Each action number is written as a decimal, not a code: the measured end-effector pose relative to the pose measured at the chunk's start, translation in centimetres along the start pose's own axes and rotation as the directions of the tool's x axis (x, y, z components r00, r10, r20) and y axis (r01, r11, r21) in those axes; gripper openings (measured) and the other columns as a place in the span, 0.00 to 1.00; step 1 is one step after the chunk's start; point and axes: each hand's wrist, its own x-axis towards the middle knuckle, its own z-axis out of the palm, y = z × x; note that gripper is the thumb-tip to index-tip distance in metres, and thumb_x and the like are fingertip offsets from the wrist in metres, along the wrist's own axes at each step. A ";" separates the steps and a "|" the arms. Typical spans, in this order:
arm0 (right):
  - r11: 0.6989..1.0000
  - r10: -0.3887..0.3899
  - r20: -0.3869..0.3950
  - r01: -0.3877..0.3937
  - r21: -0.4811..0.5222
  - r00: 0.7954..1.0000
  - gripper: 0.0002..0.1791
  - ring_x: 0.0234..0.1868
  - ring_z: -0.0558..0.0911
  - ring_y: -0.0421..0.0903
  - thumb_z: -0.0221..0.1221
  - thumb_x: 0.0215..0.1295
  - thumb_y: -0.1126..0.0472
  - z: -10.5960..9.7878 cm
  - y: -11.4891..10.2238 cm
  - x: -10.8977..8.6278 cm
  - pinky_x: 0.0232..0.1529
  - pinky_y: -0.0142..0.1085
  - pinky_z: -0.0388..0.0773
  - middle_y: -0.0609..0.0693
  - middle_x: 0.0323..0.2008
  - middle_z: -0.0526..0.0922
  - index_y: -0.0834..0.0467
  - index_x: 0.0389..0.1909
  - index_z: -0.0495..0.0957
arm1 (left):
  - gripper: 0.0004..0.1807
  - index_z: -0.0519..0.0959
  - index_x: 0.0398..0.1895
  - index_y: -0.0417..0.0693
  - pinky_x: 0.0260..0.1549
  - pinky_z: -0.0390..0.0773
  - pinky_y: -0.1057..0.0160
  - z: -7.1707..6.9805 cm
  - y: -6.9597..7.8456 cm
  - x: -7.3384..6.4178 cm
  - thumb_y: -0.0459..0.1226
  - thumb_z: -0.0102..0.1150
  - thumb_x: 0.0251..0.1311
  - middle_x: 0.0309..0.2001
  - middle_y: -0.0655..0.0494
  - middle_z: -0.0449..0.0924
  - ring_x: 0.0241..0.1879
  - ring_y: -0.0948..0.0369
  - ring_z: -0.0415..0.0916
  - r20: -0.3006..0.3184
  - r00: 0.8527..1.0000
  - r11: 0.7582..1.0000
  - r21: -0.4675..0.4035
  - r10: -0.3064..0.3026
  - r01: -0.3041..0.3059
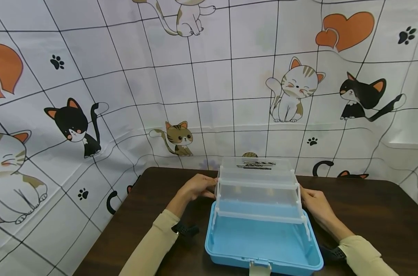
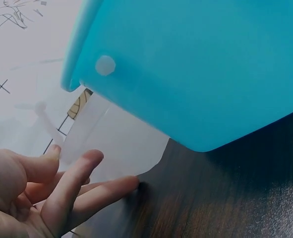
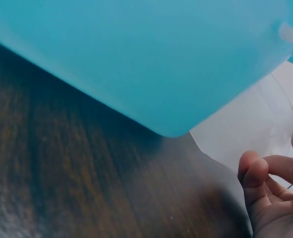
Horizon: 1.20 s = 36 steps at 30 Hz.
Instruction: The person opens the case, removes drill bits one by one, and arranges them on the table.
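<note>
Two hands steady an unfolded blue box from either side

At the bottom centre of the head view hangs a pale plastic latch (image 1: 259, 268), unfastened, which leaves the light-blue plastic box (image 1: 257, 235) free to stand unfolded. The box sits lower centre on a dark brown wood-grain table (image 1: 136, 214), its flat footing apparently giving the parts above a firm base. White translucent plastic trays (image 1: 259, 191) rise behind in steps, presumably so each can be reached.

Left of them, the person's left hand (image 1: 196, 186) has its fingers loosely spread, tips touching the translucent plastic lid (image 2: 121, 139) that hangs behind the box. At right, the right hand (image 1: 317, 205) has bent fingers at the lid's opposite edge; whether they pinch it cannot be told. Contact on both sides probably keeps the lid level.

Farther up, slim dark metal drill bits (image 1: 256, 165) lie together in the uppermost translucent section, likely contained by its walls. A white cat-printed sheet (image 1: 247, 88) fills the background.
</note>
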 end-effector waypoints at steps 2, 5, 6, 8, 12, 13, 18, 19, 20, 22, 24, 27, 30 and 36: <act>1.000 0.003 0.006 -0.003 0.016 1.000 0.37 0.48 0.79 0.41 0.49 0.78 0.37 0.0 0.0 0.0 0.43 0.29 0.81 0.61 0.55 0.81 0.69 0.55 0.83 | 0.19 0.84 0.54 0.32 0.37 0.87 0.58 0.0 0.0 0.1 0.41 0.57 0.76 0.47 0.40 0.85 0.38 0.50 0.87 0.000 1.000 1.000 0.002 -0.005 0.005; 0.999 0.017 0.009 -0.017 0.031 1.000 0.38 0.43 0.78 0.42 0.49 0.77 0.36 -0.1 -0.1 0.0 0.39 0.30 0.80 0.58 0.45 0.82 0.70 0.49 0.83 | 0.19 0.83 0.55 0.33 0.36 0.88 0.59 0.0 0.2 0.1 0.41 0.57 0.76 0.47 0.41 0.85 0.36 0.51 0.87 -0.003 1.000 1.000 0.014 -0.017 0.017; 1.000 0.014 0.010 -0.014 0.026 1.000 0.38 0.42 0.79 0.43 0.48 0.77 0.36 -0.2 -0.2 0.0 0.39 0.31 0.80 0.56 0.43 0.83 0.71 0.51 0.82 | 0.19 0.83 0.55 0.33 0.36 0.87 0.59 0.0 0.2 0.1 0.41 0.57 0.76 0.47 0.41 0.85 0.36 0.51 0.87 -0.002 1.000 1.000 0.019 -0.019 0.019; 0.999 0.023 0.008 -0.023 0.022 1.000 0.39 0.39 0.78 0.46 0.47 0.78 0.36 -0.3 -0.4 0.1 0.36 0.34 0.80 0.56 0.37 0.81 0.72 0.49 0.81 | 0.19 0.83 0.56 0.33 0.36 0.87 0.59 0.0 0.4 0.2 0.40 0.56 0.76 0.48 0.41 0.85 0.36 0.51 0.87 0.002 1.000 0.999 0.027 -0.019 0.019; 1.000 -0.003 -0.048 0.003 0.004 0.999 0.38 0.35 0.82 0.46 0.46 0.79 0.37 -1.0 -1.4 0.5 0.33 0.34 0.82 0.56 0.36 0.83 0.72 0.54 0.79 | 0.18 0.83 0.55 0.33 0.37 0.87 0.59 0.0 0.7 0.3 0.40 0.57 0.76 0.48 0.40 0.85 0.37 0.51 0.87 0.004 0.999 0.999 0.019 -0.031 0.031; 1.000 -0.011 -0.078 0.011 0.003 0.997 0.37 0.33 0.81 0.47 0.46 0.80 0.38 -1.2 -1.7 0.6 0.31 0.35 0.82 0.57 0.35 0.83 0.71 0.54 0.80 | 0.18 0.83 0.55 0.33 0.37 0.87 0.59 -0.1 0.7 0.4 0.40 0.57 0.76 0.48 0.40 0.85 0.36 0.51 0.87 0.003 1.000 0.999 0.019 -0.031 0.031; 0.994 -0.100 -0.270 0.082 -0.077 0.958 0.29 0.29 0.78 0.44 0.47 0.81 0.42 -2.3 -4.2 1.0 0.22 0.29 0.73 0.56 0.32 0.83 0.64 0.52 0.83 | 0.19 0.84 0.54 0.33 0.37 0.87 0.59 -0.1 0.6 0.4 0.41 0.57 0.75 0.49 0.40 0.85 0.37 0.51 0.87 -0.003 0.999 0.999 0.024 -0.033 0.033; 0.990 -0.125 -0.296 0.099 -0.100 0.947 0.28 0.29 0.76 0.44 0.48 0.80 0.43 -2.4 -4.8 0.9 0.20 0.30 0.70 0.56 0.31 0.83 0.63 0.51 0.84 | 0.19 0.83 0.55 0.33 0.37 0.87 0.59 -0.1 0.5 0.3 0.41 0.58 0.75 0.49 0.40 0.84 0.37 0.51 0.87 -0.006 0.999 0.999 0.023 -0.034 0.034; 0.985 -0.153 -0.313 0.117 -0.130 0.937 0.26 0.29 0.75 0.44 0.49 0.80 0.43 -2.4 -5.3 0.9 0.19 0.31 0.68 0.56 0.31 0.83 0.62 0.51 0.84 | 0.19 0.83 0.55 0.32 0.37 0.87 0.59 -0.1 0.4 0.3 0.41 0.58 0.75 0.50 0.40 0.84 0.37 0.51 0.87 -0.008 0.999 0.999 0.021 -0.039 0.039; 0.966 -0.221 -0.318 0.163 -0.198 0.922 0.24 0.29 0.75 0.43 0.52 0.78 0.44 -2.3 -6.6 0.9 0.18 0.32 0.66 0.56 0.31 0.83 0.59 0.51 0.85 | 0.19 0.83 0.56 0.33 0.37 0.87 0.59 -0.2 0.2 0.1 0.40 0.57 0.75 0.50 0.40 0.84 0.37 0.51 0.87 -0.014 0.999 0.999 0.019 -0.047 0.047; 0.933 -0.307 -0.272 0.232 -0.274 0.912 0.22 0.30 0.76 0.43 0.55 0.78 0.46 -2.0 -8.0 1.2 0.20 0.32 0.70 0.56 0.36 0.84 0.59 0.53 0.85 | 0.19 0.82 0.57 0.33 0.37 0.87 0.59 -0.3 0.2 0.1 0.40 0.57 0.76 0.51 0.41 0.84 0.37 0.50 0.87 -0.017 0.998 0.998 0.021 -0.053 0.053; 0.876 -0.388 -0.132 0.320 -0.361 0.912 0.20 0.33 0.78 0.45 0.58 0.76 0.47 -1.5 -10.0 1.9 0.24 0.36 0.74 0.55 0.40 0.84 0.60 0.53 0.85 | 0.19 0.82 0.57 0.33 0.37 0.87 0.59 -0.5 0.1 0.0 0.41 0.57 0.76 0.50 0.41 0.84 0.37 0.50 0.87 -0.019 0.998 0.998 0.022 -0.059 0.060; 0.835 -0.405 0.034 0.385 -0.393 0.914 0.17 0.34 0.78 0.48 0.60 0.76 0.51 -1.1 -11.7 3.0 0.25 0.40 0.75 0.54 0.41 0.84 0.60 0.52 0.85 | 0.19 0.83 0.57 0.34 0.37 0.87 0.59 -0.5 -0.1 -0.1 0.41 0.58 0.75 0.49 0.41 0.84 0.36 0.51 0.87 -0.017 0.999 0.998 0.023 -0.052 0.052; 0.795 -0.391 0.229 0.453 -0.404 0.891 0.11 0.30 0.77 0.47 0.63 0.73 0.60 -0.6 -13.5 5.5 0.23 0.39 0.74 0.54 0.42 0.85 0.61 0.49 0.87 | 0.19 0.83 0.56 0.34 0.36 0.87 0.59 -0.1 -0.1 0.0 0.41 0.57 0.76 0.48 0.42 0.85 0.36 0.52 0.87 -0.007 1.000 0.999 0.035 -0.029 0.029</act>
